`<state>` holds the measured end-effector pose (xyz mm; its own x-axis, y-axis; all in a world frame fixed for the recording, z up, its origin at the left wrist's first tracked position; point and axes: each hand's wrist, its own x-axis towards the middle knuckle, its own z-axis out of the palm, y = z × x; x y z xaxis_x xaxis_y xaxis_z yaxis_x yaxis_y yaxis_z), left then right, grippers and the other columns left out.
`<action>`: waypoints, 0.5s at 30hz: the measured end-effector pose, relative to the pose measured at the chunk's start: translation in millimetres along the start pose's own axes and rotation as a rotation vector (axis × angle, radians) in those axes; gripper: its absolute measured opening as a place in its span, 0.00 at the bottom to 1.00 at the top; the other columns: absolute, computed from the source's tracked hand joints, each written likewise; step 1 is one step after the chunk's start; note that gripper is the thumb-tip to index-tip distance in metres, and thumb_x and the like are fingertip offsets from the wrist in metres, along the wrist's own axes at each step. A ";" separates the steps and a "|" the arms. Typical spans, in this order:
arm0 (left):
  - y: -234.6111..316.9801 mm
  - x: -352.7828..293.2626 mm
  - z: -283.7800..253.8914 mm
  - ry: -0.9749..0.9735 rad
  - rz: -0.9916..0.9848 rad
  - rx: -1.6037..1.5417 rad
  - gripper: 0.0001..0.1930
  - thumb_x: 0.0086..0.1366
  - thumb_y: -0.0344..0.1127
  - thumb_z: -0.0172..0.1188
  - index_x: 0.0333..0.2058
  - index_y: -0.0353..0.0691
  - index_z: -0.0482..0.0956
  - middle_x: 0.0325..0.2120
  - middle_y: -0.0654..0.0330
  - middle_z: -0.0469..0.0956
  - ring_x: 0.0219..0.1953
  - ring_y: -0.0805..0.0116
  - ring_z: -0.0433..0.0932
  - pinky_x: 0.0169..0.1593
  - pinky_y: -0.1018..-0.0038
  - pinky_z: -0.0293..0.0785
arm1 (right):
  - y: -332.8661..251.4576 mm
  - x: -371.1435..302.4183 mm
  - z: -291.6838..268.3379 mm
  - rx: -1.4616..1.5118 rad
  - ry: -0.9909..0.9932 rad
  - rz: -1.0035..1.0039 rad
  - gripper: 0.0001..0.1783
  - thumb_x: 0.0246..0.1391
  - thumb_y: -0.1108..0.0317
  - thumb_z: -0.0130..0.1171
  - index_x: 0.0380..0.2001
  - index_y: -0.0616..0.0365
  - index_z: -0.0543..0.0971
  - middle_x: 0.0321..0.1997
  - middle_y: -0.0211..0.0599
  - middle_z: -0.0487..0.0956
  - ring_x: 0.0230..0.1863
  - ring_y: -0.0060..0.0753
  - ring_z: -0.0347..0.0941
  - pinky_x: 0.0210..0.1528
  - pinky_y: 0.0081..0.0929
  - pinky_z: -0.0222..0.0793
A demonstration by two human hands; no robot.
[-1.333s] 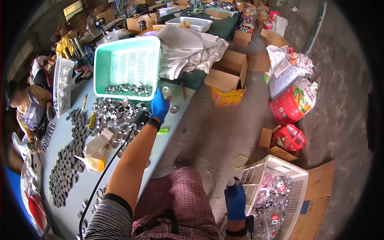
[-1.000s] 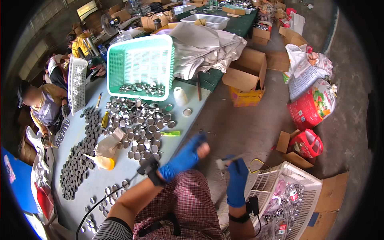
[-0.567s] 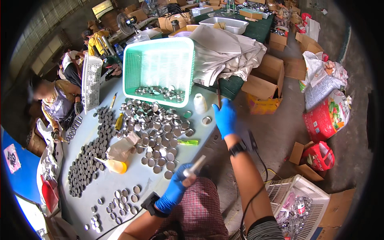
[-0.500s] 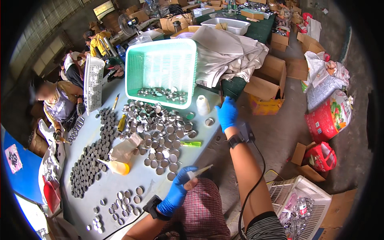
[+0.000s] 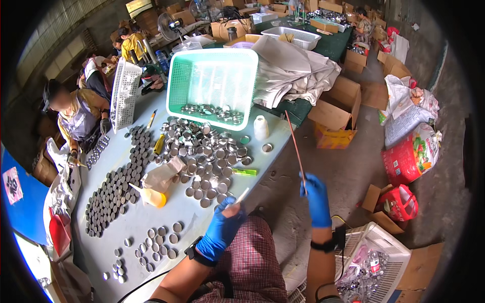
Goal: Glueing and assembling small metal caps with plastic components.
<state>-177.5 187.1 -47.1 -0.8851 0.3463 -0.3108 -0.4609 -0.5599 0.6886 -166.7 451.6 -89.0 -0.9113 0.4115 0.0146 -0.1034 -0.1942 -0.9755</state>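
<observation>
My left hand (image 5: pixel 221 233), in a blue glove with the thumb tip bare, is closed around a small pale tapered nozzle-like piece (image 5: pixel 243 195) above my lap. My right hand (image 5: pixel 316 200), also blue-gloved, grips the lower end of a long thin reddish-brown rod (image 5: pixel 293 139), which points up and away past the table edge. Left of my left hand, round metal caps (image 5: pixel 207 184) lie open side up on the grey table (image 5: pixel 202 252). A squeeze bottle (image 5: pixel 151 197) with a yellow base lies among them. Near the far edge stands a white bottle (image 5: pixel 260 128).
A green basket (image 5: pixel 174 96) holding metal caps is tilted at the table's far side. Dark discs (image 5: pixel 111 202) cover the left. A person (image 5: pixel 81 113) works across the table. A white crate (image 5: pixel 386 237) of bottles and cardboard boxes (image 5: pixel 336 113) stand at right.
My right hand has come back from the far table edge toward me and now holds the rod upright. My left hand has shifted slightly left, its pale piece pointing more steeply upward.
</observation>
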 end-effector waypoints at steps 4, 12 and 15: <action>-12.2 -6.9 -2.7 -0.084 -0.093 -0.108 0.07 0.61 0.31 0.56 0.37 0.39 0.72 0.31 0.63 0.72 0.33 0.73 0.71 0.43 0.73 0.70 | -24.9 -101.8 -8.2 0.004 0.020 -0.010 0.08 0.55 0.75 0.48 0.36 0.62 0.75 0.22 0.22 0.65 0.22 0.13 0.58 0.25 0.14 0.54; -4.3 -45.6 36.5 -0.341 -0.152 -0.301 0.15 0.66 0.38 0.52 0.50 0.41 0.71 0.36 0.63 0.73 0.41 0.68 0.71 0.50 0.68 0.68 | -58.7 -215.6 7.1 -0.193 0.183 0.058 0.05 0.54 0.75 0.50 0.34 0.61 0.73 0.23 0.21 0.64 0.23 0.12 0.57 0.26 0.14 0.52; 1.5 -66.4 54.8 -0.504 -0.156 -0.371 0.18 0.66 0.39 0.54 0.53 0.42 0.70 0.38 0.63 0.73 0.42 0.68 0.72 0.52 0.68 0.67 | -65.9 -238.6 6.1 -0.272 0.241 0.058 0.04 0.54 0.75 0.51 0.33 0.61 0.74 0.24 0.21 0.65 0.25 0.12 0.57 0.27 0.14 0.53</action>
<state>-115.8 204.6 10.5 -0.7087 0.7053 0.0188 -0.6533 -0.6661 0.3599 55.1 360.7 -26.9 -0.7891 0.6110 -0.0628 0.0851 0.0075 -0.9963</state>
